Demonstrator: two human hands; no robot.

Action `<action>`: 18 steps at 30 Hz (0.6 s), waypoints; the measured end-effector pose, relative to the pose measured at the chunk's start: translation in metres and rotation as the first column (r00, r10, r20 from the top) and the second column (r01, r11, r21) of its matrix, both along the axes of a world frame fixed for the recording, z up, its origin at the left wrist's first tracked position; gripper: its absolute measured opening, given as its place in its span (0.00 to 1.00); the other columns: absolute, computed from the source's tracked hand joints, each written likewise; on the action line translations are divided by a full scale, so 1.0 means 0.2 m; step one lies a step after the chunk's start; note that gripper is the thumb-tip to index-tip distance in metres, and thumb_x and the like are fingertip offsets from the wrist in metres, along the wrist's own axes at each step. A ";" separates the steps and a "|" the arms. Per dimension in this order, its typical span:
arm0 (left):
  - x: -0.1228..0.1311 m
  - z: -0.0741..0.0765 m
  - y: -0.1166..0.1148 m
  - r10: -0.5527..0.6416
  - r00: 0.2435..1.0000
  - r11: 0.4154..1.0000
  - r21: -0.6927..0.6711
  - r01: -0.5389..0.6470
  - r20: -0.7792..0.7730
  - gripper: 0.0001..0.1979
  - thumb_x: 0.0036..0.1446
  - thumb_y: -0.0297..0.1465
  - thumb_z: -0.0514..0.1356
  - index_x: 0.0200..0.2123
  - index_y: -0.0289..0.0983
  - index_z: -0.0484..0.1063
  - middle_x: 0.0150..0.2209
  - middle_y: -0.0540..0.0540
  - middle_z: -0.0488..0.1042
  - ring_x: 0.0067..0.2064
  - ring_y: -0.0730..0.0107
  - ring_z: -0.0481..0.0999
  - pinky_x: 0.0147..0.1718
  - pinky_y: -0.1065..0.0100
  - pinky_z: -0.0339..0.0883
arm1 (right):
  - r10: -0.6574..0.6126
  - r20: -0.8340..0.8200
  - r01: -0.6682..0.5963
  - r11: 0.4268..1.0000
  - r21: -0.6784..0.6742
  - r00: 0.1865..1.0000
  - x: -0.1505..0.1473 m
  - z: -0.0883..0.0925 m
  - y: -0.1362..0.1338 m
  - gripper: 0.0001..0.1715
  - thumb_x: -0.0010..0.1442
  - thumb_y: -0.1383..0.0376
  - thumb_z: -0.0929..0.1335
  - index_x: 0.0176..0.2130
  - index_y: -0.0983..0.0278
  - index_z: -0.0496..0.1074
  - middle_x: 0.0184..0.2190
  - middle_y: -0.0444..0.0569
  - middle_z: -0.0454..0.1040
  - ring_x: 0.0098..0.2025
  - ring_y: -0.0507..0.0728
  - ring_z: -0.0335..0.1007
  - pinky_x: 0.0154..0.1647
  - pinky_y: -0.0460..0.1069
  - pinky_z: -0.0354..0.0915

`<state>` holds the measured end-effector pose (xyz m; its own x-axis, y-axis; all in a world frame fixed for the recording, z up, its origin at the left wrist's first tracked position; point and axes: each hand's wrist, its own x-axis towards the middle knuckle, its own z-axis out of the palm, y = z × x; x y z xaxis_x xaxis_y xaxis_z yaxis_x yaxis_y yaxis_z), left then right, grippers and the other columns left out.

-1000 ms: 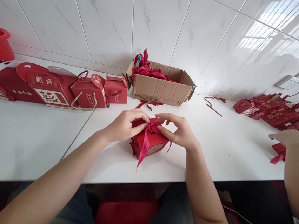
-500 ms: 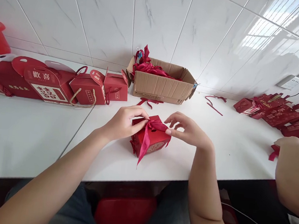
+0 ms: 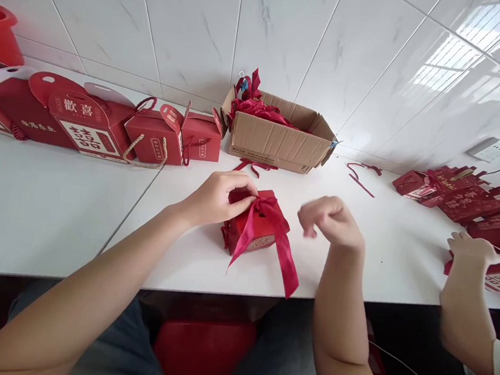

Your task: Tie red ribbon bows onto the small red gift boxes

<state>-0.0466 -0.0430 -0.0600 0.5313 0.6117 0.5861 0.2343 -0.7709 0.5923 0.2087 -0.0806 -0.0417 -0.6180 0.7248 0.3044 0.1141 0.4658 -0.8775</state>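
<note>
A small red gift box [image 3: 240,225] stands on the white table in front of me, with a dark red ribbon [image 3: 285,258] tied over its top. One ribbon tail hangs down its front and the other trails off the right corner towards the table edge. My left hand [image 3: 226,197] is at the box's upper left, thumb and fingers pinching the ribbon beside the knot. Off the box's right side, my right hand [image 3: 330,222] is in the air, fingers curled in and partly blurred; nothing shows in it.
Behind the box stands a cardboard box [image 3: 281,140] of red ribbons. Loose ribbon pieces [image 3: 361,177] lie near the wall. Red gift boxes [image 3: 92,125] line the left; more gift boxes [image 3: 461,193] are at the right, where a co-worker's hand [image 3: 472,247] touches another box.
My right hand has moved off the ribbon to the right and curled. The right ribbon tail now extends down towards the table edge. My left hand stays at the knot.
</note>
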 end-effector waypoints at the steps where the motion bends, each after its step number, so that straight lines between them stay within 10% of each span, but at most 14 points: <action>1: 0.00 0.00 0.00 0.000 1.000 1.000 0.001 0.000 0.000 0.06 0.58 0.27 0.58 0.33 0.34 0.74 0.35 0.44 0.78 0.36 0.69 0.77 0.36 0.67 0.71 | -0.181 -0.068 0.185 0.981 0.053 0.981 -0.02 -0.01 0.01 0.19 0.63 0.53 0.67 0.28 0.62 0.76 0.22 0.46 0.72 0.24 0.50 0.65 0.25 0.47 0.63; 3: 0.00 0.00 0.00 0.002 1.000 1.000 0.007 -0.002 0.006 0.05 0.57 0.27 0.58 0.33 0.34 0.74 0.35 0.44 0.78 0.36 0.68 0.77 0.38 0.67 0.71 | -0.360 -0.094 0.370 0.921 0.125 0.928 -0.08 -0.03 0.02 0.08 0.61 0.60 0.69 0.38 0.61 0.75 0.36 0.48 0.77 0.34 0.52 0.70 0.33 0.48 0.67; 6: 0.00 0.00 0.00 0.007 1.000 1.000 0.009 -0.007 0.009 0.05 0.57 0.27 0.58 0.33 0.35 0.74 0.35 0.44 0.79 0.36 0.68 0.77 0.38 0.67 0.71 | -0.335 0.017 0.322 0.916 0.239 0.942 -0.15 -0.05 0.03 0.17 0.59 0.66 0.69 0.50 0.59 0.71 0.47 0.50 0.76 0.43 0.55 0.72 0.40 0.51 0.68; 18: -0.02 0.02 0.00 0.074 0.997 0.992 0.105 -0.071 -0.024 0.04 0.53 0.26 0.58 0.27 0.37 0.71 0.32 0.47 0.78 0.35 0.68 0.77 0.36 0.67 0.71 | -0.285 0.074 0.201 0.815 0.544 0.956 -0.18 -0.09 0.04 0.20 0.64 0.72 0.60 0.43 0.56 0.78 0.34 0.48 0.68 0.36 0.53 0.68 0.36 0.50 0.69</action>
<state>-0.0514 -0.0437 -0.0557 0.5050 0.5853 0.6343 0.3070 -0.8087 0.5018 0.1737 -0.0729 -0.0600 -0.5107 0.6129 0.6029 0.3919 0.7902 -0.4713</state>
